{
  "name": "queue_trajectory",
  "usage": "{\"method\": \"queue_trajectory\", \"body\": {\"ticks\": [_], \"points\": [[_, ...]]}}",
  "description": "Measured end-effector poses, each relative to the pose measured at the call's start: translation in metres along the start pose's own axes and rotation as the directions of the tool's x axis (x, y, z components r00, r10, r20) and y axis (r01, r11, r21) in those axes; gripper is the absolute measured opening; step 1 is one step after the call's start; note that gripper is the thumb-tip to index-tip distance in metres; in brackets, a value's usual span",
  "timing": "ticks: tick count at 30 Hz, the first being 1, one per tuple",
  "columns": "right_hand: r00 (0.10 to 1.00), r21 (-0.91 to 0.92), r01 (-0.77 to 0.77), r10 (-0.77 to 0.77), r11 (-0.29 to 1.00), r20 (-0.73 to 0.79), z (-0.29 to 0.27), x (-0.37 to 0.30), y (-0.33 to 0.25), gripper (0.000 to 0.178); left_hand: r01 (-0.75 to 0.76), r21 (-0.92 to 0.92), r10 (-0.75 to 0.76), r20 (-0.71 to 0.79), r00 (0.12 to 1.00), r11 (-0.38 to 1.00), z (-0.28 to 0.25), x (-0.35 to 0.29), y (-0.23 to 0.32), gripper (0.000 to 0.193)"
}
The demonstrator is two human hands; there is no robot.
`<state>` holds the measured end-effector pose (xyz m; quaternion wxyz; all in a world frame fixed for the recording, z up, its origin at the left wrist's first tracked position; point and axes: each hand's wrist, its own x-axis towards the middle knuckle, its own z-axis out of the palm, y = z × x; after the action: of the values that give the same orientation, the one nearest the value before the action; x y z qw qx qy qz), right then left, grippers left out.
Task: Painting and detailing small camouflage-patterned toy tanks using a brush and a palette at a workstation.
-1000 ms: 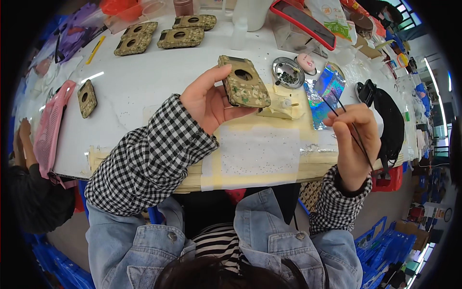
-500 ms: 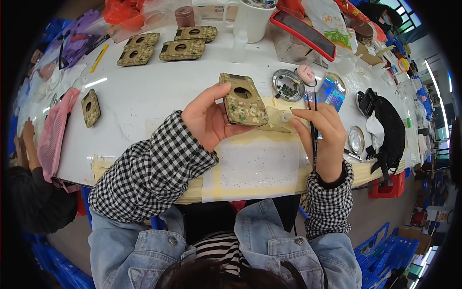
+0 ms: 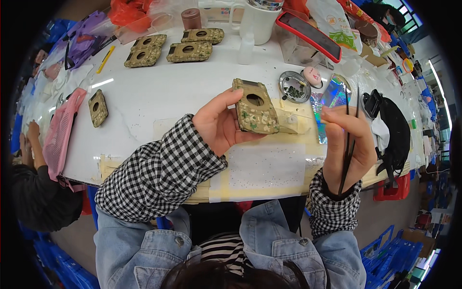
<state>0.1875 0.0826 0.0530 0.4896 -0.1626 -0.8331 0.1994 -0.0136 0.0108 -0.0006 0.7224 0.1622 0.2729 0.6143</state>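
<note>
My left hand (image 3: 219,126) holds a rectangular olive patterned case (image 3: 255,107) with a round hole near its top, tilted above the white table (image 3: 159,96). My right hand (image 3: 347,144) grips thin black tweezers (image 3: 350,139) that point up, to the right of the case and apart from it. A round metal dish of small beads (image 3: 294,86) and a shiny iridescent sheet (image 3: 329,98) lie just beyond the hands. A pale speckled mat (image 3: 267,166) is taped to the table's near edge under my hands.
Three more olive cases (image 3: 171,47) lie at the far side and one (image 3: 98,107) at the left. A white mug (image 3: 257,19), a red-rimmed phone (image 3: 308,29), a pink mesh bag (image 3: 60,135) and a black pouch (image 3: 394,125) surround the work area. Another person's arm (image 3: 29,183) is at left.
My right hand has drawn back from the case to the right and turned the tweezers upright. The left hand keeps the case in about the same place.
</note>
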Motion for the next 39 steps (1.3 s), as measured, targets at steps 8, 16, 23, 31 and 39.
{"method": "queue_trajectory", "body": {"ticks": [8, 16, 23, 31, 39], "points": [[0.99, 0.234, -0.106, 0.081, 0.966, 0.114, 0.032, 0.0, 0.004, 0.007, 0.019, 0.016, -0.019, 0.02, 1.0, 1.0, 0.005, -0.007, -0.001, 0.046], [0.985, 0.274, -0.153, 0.123, 0.949, 0.123, 0.036, -0.002, 0.005, 0.004, 0.02, 0.033, -0.021, 0.025, 0.999, 0.999, 0.006, -0.006, -0.002, 0.046], [0.984, 0.231, -0.144, 0.116, 0.962, 0.132, 0.035, 0.0, 0.004, 0.003, 0.015, 0.027, -0.016, 0.03, 0.999, 1.0, 0.003, -0.006, -0.002, 0.046], [0.987, 0.237, -0.134, 0.11, 0.962, 0.114, 0.037, -0.002, 0.006, 0.004, 0.016, 0.041, -0.016, 0.016, 1.0, 0.999, 0.005, -0.007, -0.002, 0.046], [0.984, 0.229, -0.155, 0.13, 0.961, 0.121, 0.037, -0.001, 0.005, 0.003, 0.014, 0.042, -0.015, 0.018, 1.0, 0.999, 0.003, -0.006, -0.002, 0.046]]}}
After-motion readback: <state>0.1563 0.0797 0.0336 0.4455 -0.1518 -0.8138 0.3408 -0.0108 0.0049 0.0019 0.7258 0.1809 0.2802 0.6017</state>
